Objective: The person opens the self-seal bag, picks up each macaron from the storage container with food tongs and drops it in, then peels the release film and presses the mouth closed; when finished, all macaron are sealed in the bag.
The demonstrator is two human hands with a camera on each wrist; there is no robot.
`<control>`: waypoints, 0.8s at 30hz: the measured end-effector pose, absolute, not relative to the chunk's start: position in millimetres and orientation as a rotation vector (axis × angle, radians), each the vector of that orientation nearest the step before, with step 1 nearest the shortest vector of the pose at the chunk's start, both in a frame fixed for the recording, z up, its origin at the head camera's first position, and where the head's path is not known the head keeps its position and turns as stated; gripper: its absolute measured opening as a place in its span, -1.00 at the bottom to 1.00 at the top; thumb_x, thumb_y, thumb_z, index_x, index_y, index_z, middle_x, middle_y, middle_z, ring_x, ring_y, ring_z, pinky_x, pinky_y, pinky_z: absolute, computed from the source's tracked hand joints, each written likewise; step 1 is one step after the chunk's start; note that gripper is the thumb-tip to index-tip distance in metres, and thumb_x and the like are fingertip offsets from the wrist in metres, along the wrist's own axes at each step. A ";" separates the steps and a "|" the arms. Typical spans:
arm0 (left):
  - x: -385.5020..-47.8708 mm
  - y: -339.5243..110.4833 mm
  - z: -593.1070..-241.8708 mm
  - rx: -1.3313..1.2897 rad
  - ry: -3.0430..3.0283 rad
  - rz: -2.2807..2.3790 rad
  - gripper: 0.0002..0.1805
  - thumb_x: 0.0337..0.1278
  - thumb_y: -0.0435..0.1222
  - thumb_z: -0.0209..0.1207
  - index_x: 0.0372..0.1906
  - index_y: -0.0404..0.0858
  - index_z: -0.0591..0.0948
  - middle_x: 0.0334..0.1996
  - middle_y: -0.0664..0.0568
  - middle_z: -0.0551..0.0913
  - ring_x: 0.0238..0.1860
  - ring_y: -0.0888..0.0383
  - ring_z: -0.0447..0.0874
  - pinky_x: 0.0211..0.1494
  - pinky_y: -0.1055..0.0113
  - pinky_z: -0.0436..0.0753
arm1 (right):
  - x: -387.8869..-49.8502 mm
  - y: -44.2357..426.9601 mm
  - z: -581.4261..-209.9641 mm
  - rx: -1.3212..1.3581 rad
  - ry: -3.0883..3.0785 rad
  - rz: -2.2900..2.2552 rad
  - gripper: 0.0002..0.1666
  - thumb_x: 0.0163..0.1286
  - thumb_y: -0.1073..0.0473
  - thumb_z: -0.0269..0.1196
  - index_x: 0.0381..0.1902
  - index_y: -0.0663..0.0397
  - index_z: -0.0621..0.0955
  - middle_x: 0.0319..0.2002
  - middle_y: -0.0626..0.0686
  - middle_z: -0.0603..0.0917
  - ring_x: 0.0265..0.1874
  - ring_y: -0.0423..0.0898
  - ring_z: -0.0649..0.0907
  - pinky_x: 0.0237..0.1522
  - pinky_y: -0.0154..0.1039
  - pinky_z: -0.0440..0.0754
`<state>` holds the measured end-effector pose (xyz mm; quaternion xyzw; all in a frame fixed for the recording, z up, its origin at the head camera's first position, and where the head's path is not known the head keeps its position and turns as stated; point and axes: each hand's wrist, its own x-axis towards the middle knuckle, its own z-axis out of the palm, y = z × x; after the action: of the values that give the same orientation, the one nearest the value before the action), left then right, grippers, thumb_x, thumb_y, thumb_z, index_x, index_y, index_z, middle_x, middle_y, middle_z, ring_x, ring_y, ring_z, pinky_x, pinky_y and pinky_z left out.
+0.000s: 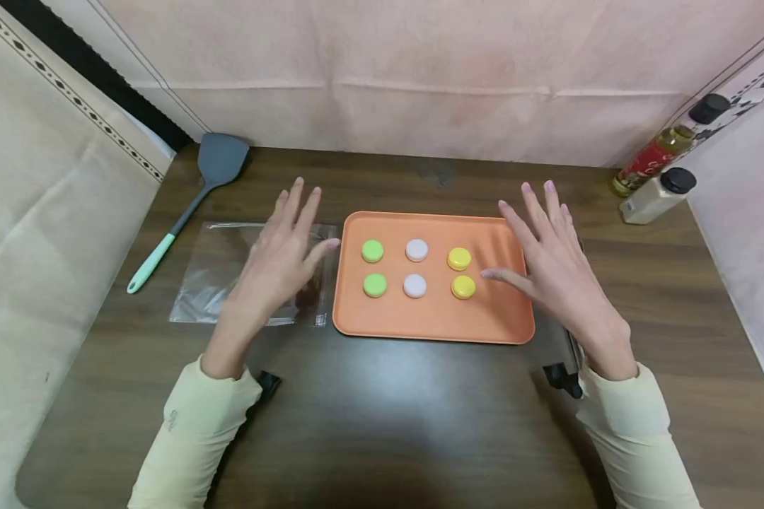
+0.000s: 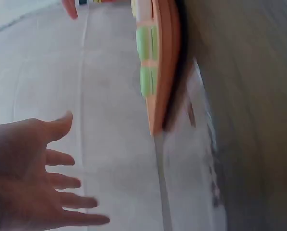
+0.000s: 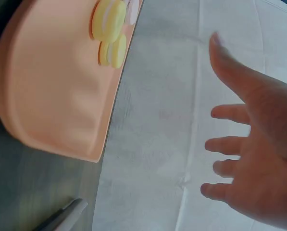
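Observation:
An orange tray (image 1: 433, 322) lies on the table, bearing macarons in two rows: green macarons (image 1: 374, 285) at left, white macarons (image 1: 414, 285) in the middle, yellow macarons (image 1: 462, 287) at right. My left hand (image 1: 272, 265) hovers over a clear plastic bag (image 1: 197, 300) left of the tray, fingers spread, holding nothing. Above the tray's right end is my right hand (image 1: 557, 265), also spread and holding nothing, its thumb near the yellow macarons. Both wrist views show the palms bare, apart from the tray.
A spatula (image 1: 219, 159) with a mint handle lies at the table's left. At the back right stand a red-labelled bottle (image 1: 652, 162) and a black-capped jar (image 1: 652, 200). A thin metallic object (image 3: 71, 216), mostly hidden in the head view, lies right of the tray.

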<state>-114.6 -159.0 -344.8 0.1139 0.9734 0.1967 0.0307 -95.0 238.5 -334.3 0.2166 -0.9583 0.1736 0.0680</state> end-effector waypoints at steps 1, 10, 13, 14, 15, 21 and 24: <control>-113.3 -163.6 -346.2 0.339 3.018 0.613 -0.08 0.71 -0.01 0.17 0.82 -0.20 -0.02 0.82 -0.25 -0.18 0.78 -0.36 -0.09 0.61 -0.45 0.28 | -96.2 239.4 -333.8 0.641 -2.867 0.541 0.21 0.25 0.05 0.68 0.70 0.25 0.31 0.77 0.40 -0.01 0.78 0.35 -0.19 0.69 0.46 -0.11; -91.6 -199.9 -373.6 0.288 2.967 0.524 -0.33 0.56 -0.17 0.35 0.54 -0.41 0.46 0.42 -0.52 0.40 0.27 -0.44 0.57 0.08 -0.35 0.71 | -98.0 252.7 -334.0 0.480 -2.889 0.615 -0.04 0.37 0.08 0.61 0.57 0.34 0.46 0.73 0.40 0.14 0.77 0.39 -0.06 0.53 0.62 0.16; -88.3 -201.7 -380.1 0.313 2.953 0.356 -0.30 0.51 -0.07 0.40 0.46 -0.47 0.51 0.29 -0.51 0.52 0.09 -0.40 0.71 -0.03 -0.32 0.77 | -96.7 252.9 -334.4 0.474 -2.952 0.595 -0.09 0.41 0.04 0.58 0.55 0.33 0.48 0.73 0.39 0.14 0.78 0.37 -0.06 0.47 0.66 0.21; -88.3 -200.6 -381.6 0.316 2.942 0.305 -0.28 0.50 -0.03 0.39 0.42 -0.49 0.50 0.24 -0.49 0.55 0.04 -0.40 0.73 -0.03 -0.32 0.77 | -96.5 252.7 -334.3 0.473 -2.972 0.585 -0.11 0.42 0.03 0.58 0.53 0.33 0.50 0.73 0.39 0.14 0.78 0.36 -0.06 0.46 0.67 0.23; -88.8 -198.8 -383.3 0.320 2.927 0.255 -0.27 0.51 0.00 0.37 0.39 -0.52 0.49 0.20 -0.48 0.57 -0.01 -0.39 0.75 -0.04 -0.32 0.77 | -96.5 252.4 -334.3 0.474 -2.988 0.574 -0.12 0.43 0.03 0.57 0.52 0.34 0.51 0.73 0.39 0.14 0.78 0.36 -0.05 0.44 0.67 0.24; -92.6 -187.0 -396.0 0.378 2.950 0.149 -0.57 0.46 -0.11 0.14 -0.06 -0.49 0.47 -0.19 -0.35 0.58 -0.31 -0.35 0.70 -0.25 -0.27 0.76 | -97.8 252.2 -337.1 0.486 -3.051 0.529 -0.16 0.45 0.00 0.55 0.49 0.37 0.54 0.72 0.41 0.16 0.77 0.37 -0.04 0.43 0.68 0.24; -91.2 -183.3 -399.3 0.498 3.057 0.090 -0.72 0.38 -0.27 0.11 -0.25 -0.48 0.47 -0.35 -0.32 0.55 -0.45 -0.33 0.67 -0.41 -0.23 0.75 | -98.4 252.8 -339.7 0.505 -3.052 0.523 -0.17 0.45 0.01 0.56 0.48 0.36 0.56 0.70 0.43 0.19 0.77 0.38 -0.03 0.42 0.69 0.25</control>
<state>-91.2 -183.3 -399.3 0.1607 0.9863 0.0290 0.0216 -98.4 252.8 -339.7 0.1610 -0.9728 0.1666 0.0020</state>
